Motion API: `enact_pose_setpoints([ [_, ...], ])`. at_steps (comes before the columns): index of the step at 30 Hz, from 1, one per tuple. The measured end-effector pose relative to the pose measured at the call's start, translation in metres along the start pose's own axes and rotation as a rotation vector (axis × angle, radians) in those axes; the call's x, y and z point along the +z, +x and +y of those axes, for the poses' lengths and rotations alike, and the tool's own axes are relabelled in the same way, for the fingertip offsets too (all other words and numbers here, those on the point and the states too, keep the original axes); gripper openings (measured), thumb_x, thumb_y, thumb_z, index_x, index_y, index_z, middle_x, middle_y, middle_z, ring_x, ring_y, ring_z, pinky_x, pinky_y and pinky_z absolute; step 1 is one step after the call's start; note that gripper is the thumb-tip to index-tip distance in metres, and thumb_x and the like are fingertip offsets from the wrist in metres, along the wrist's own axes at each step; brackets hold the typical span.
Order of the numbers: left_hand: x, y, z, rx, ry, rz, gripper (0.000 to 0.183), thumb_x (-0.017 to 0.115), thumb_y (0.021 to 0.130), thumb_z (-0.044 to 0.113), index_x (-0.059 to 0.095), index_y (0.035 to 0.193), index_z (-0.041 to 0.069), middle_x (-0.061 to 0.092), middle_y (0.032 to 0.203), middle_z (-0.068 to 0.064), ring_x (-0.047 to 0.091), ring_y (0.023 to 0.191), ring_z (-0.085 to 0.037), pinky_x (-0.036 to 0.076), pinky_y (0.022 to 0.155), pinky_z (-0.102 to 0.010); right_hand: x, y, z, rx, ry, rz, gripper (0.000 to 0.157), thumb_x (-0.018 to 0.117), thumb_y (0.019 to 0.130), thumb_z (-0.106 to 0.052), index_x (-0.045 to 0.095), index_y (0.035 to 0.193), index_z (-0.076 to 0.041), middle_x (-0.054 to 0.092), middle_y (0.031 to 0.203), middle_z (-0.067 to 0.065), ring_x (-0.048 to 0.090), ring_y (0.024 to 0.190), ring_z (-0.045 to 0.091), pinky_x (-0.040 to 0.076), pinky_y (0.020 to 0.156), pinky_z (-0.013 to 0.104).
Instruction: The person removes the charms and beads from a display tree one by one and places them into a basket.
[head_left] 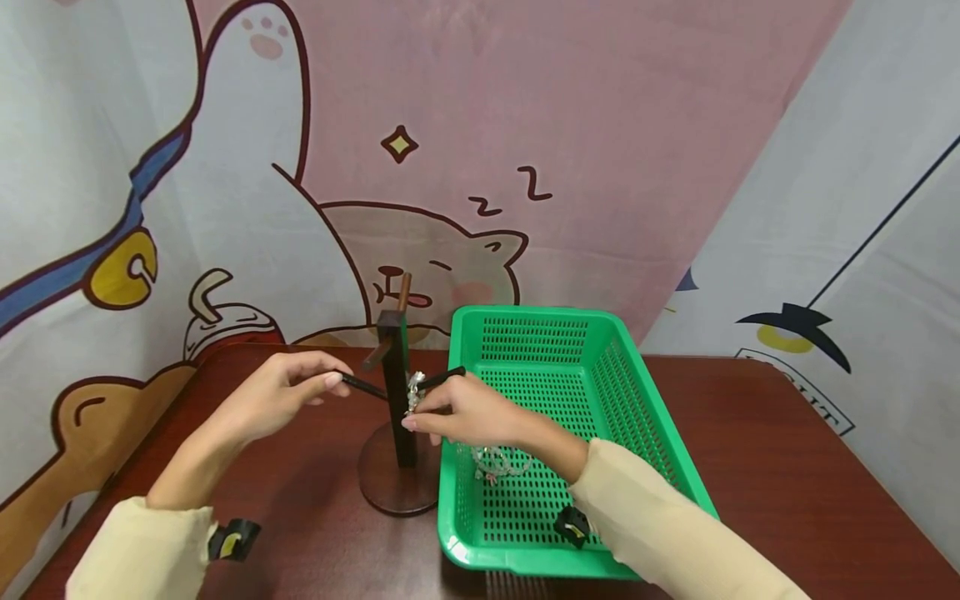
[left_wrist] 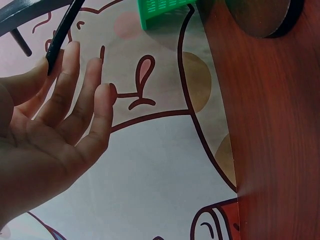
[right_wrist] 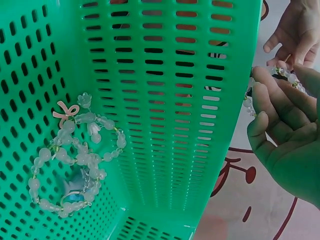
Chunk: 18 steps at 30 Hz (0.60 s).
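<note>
A dark wooden stand [head_left: 398,400] with a round base [head_left: 397,492] and crosswise pegs stands left of the green basket. My left hand [head_left: 281,392] pinches the tip of its lower left peg [head_left: 365,386] between thumb and index finger; the other fingers are spread loosely in the left wrist view. On the opposite side, my right hand [head_left: 465,410] pinches a bracelet [head_left: 414,392] of clear and whitish beads. That bracelet is at the lower right peg [head_left: 447,375], close beside the post. In the right wrist view, the bracelet [right_wrist: 295,80] is partly hidden behind the fingers.
The green slotted basket [head_left: 577,565] sits right of the stand, under my right forearm. Inside lie several beaded bracelets [right_wrist: 47,205], one with a pink bow charm [right_wrist: 66,111]. A brown table [head_left: 315,533] carries everything, and a cartoon-printed cloth [head_left: 600,125] hangs behind it.
</note>
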<state>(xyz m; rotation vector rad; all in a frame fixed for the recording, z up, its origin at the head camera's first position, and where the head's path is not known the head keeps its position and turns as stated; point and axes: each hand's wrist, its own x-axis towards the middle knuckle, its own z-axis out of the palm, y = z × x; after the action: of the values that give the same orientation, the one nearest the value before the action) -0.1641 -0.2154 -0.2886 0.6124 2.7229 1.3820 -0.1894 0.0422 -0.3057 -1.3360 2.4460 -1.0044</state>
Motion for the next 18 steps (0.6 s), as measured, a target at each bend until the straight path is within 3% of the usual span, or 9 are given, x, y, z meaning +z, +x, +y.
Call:
enact_pose_setpoints([
  [10, -0.0002, 0.0010, 0.0011, 0.003, 0.001, -0.003, 0.020, 0.053, 0.093, 0.013, 0.062, 0.104, -0.001, 0.068, 0.086, -0.005, 0.062, 0.088, -0.022, 0.050, 0.074, -0.036, 0.0008, 0.0006, -0.0029, 0.015, -0.005, 0.011, 0.019, 0.057, 0.091, -0.020, 0.069, 0.079, -0.012, 0.057, 0.057, -0.007, 0.049, 0.046, 0.006, 0.040, 0.044, 0.020],
  [18, 0.0010, 0.0016, -0.0007, -0.008, 0.006, -0.008, 0.019, 0.053, 0.093, 0.011, 0.062, 0.104, 0.000, 0.067, 0.086, -0.005, 0.062, 0.088, -0.023, 0.050, 0.074, -0.037, -0.0035, -0.0028, -0.0031, -0.020, 0.033, -0.024, 0.019, 0.055, 0.093, -0.016, 0.067, 0.080, -0.008, 0.063, 0.065, 0.003, 0.055, 0.052, 0.010, 0.044, 0.049, 0.020],
])
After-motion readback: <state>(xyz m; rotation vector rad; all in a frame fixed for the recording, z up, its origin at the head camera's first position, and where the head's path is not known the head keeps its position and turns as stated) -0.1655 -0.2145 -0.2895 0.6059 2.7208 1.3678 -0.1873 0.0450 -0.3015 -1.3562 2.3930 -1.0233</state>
